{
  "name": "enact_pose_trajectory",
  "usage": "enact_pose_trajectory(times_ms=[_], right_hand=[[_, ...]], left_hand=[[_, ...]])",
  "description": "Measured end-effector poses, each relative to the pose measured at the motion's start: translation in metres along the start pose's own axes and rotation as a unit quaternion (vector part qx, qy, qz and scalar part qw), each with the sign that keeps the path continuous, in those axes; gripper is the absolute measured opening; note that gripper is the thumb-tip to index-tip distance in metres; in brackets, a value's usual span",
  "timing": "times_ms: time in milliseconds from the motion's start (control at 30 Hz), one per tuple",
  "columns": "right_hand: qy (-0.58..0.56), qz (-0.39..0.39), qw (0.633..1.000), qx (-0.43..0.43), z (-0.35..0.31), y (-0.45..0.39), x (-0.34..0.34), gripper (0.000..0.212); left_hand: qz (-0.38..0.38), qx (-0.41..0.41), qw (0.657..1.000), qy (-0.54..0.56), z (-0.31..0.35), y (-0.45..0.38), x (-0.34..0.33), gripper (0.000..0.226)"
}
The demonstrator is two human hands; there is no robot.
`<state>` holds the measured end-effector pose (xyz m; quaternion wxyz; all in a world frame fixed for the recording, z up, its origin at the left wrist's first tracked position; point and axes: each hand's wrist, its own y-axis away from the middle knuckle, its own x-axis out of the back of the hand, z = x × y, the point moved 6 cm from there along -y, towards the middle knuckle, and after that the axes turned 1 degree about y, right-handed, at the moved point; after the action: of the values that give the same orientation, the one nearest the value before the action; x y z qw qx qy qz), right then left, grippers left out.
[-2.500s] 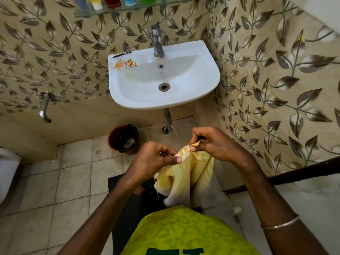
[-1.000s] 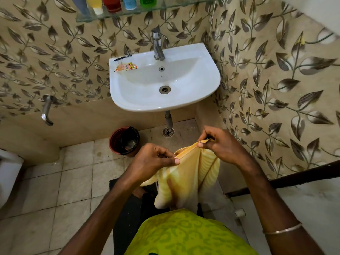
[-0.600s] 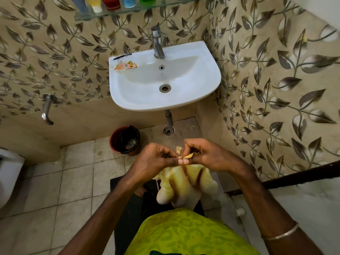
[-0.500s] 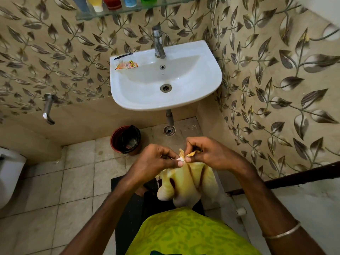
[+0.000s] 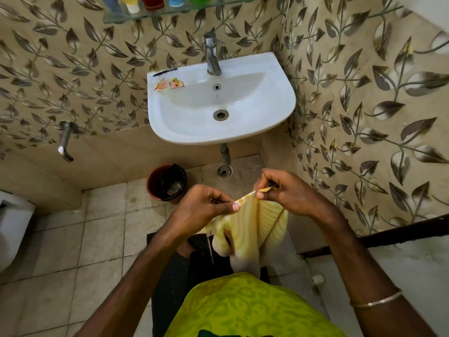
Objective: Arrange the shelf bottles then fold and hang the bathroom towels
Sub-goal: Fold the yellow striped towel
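The towel (image 5: 252, 229) is soft, yellow with pale stripes, hanging in loose folds in front of the person's chest, at about 6 o'clock from the sink (image 5: 279, 98). Its top edge is stretched taut between two pinches: the left hand (image 5: 204, 210) nips one end between thumb and forefinger, the right hand (image 5: 289, 193) nips the other, the hands a little apart, knuckles up. At 12 o'clock, bottles (image 5: 153, 1) line a glass shelf (image 5: 218, 7). A round red bin (image 5: 166, 182) sits on the tiled floor.
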<state>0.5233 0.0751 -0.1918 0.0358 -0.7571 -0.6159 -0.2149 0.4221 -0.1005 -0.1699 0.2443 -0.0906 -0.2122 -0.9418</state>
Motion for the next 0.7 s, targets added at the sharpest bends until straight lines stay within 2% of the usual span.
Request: enact_pose_trajectory(times_ms=[133,200,333,700], right_hand=[[-0.07,-0.087,0.992,0.053,-0.015,0.005,-0.028,0.016],[-0.067,-0.095,0.991,0.063,-0.019,0.005,-0.036,0.009],[-0.042,-0.072,0.995,0.053,-0.021,0.0,-0.032,0.013],[0.01,0.029,1.0,0.0,0.0,0.002,0.011,0.013]], left_hand=[[-0.002,-0.02,0.999,-0.027,0.003,-0.001,-0.001,0.011],[-0.007,-0.023,0.999,-0.031,0.003,0.0,-0.001,0.011],[-0.024,-0.003,1.0,-0.006,0.0,0.005,-0.002,0.018],[-0.019,0.025,0.999,0.008,-0.011,0.016,0.011,0.014]])
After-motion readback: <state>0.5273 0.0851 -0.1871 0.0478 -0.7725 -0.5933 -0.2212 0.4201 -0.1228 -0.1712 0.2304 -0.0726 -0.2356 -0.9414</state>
